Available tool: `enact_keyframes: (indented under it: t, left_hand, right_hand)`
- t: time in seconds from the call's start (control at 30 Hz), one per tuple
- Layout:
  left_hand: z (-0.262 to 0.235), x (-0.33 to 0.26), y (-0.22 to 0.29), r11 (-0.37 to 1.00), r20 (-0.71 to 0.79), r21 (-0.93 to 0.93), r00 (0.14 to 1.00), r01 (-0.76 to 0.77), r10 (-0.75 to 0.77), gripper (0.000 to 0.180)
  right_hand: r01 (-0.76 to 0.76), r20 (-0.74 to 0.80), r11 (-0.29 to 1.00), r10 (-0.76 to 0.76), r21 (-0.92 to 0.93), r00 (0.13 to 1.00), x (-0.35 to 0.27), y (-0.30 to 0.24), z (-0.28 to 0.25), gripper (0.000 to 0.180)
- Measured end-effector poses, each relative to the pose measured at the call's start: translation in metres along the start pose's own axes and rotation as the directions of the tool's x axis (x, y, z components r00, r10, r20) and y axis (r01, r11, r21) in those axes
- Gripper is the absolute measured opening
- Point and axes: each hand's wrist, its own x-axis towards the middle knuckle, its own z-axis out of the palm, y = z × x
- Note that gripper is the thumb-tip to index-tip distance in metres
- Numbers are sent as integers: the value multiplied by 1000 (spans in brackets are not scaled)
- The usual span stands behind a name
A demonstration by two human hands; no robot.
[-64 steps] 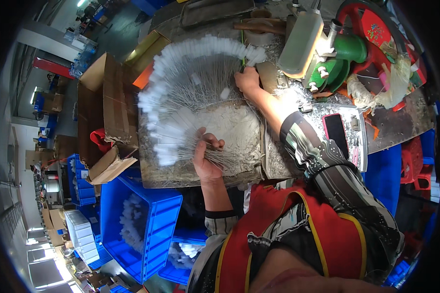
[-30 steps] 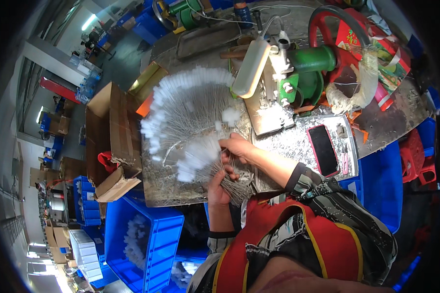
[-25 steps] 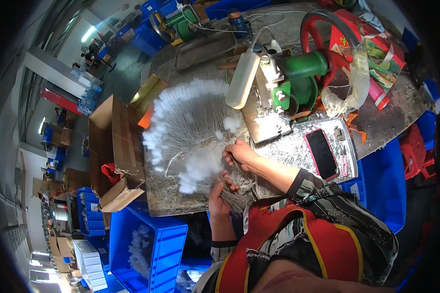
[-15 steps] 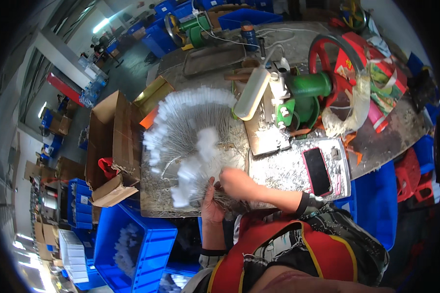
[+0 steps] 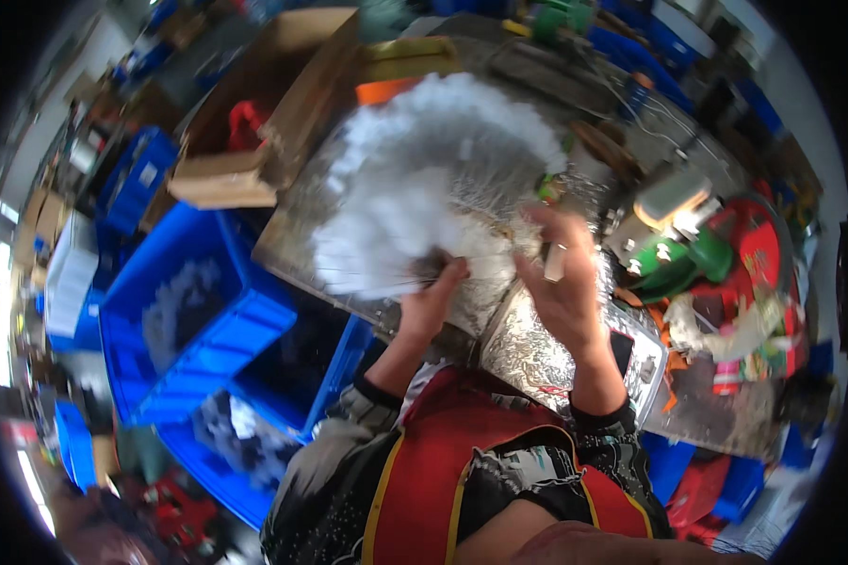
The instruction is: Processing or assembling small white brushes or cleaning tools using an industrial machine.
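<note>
Gathered in my left hand (image 5: 431,299) is a bundle of thin wire-stemmed brushes (image 5: 372,231) with white fluffy tips. The fingers close round the wire ends, and the tips fan out to the left over the table edge. My right hand (image 5: 567,273) is raised to the right of the bundle, slightly blurred, fingers spread. A small pale shape shows by its fingers; whether the hand touches it I cannot tell. Beyond both hands, a wide arc of similar white-tipped brushes (image 5: 462,108) lies on the worktable (image 5: 297,221).
To the right stands a green machine (image 5: 674,259) with a red wheel. A dark phone (image 5: 620,350) lies on a shiny silver sheet (image 5: 528,353). Left are an open cardboard box (image 5: 221,179) and a blue bin (image 5: 264,320) with white-tipped pieces inside.
The view has swung, placing the table differently. My hands, close together before, are apart: the left holds the fanned bundle, while the right has moved away and opened.
</note>
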Motion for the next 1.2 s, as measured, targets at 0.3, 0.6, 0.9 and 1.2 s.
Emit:
enact_keyframes:
  t: [0.3,0.6,0.9,1.2]
  left_hand:
    - [15,24,-27,381,268,721,740,-579,616,46]
    - [10,25,-53,574,335,583,814,-575,474,37]
    - [20,-1,15,935,220,-350,966,-53,137,23]
    - [-7,-54,59,633,427,-765,829,119,361,39]
  right_hand:
    - [-64,273,998,55,25,960,8,12,20,46]
    - [467,577,845,-250,-263,777,18,-34,33,37]
    - [147,-113,985,-137,86,984,27,-18,0,30]
    - [-672,252,677,623,300,741,-43,47,68,33]
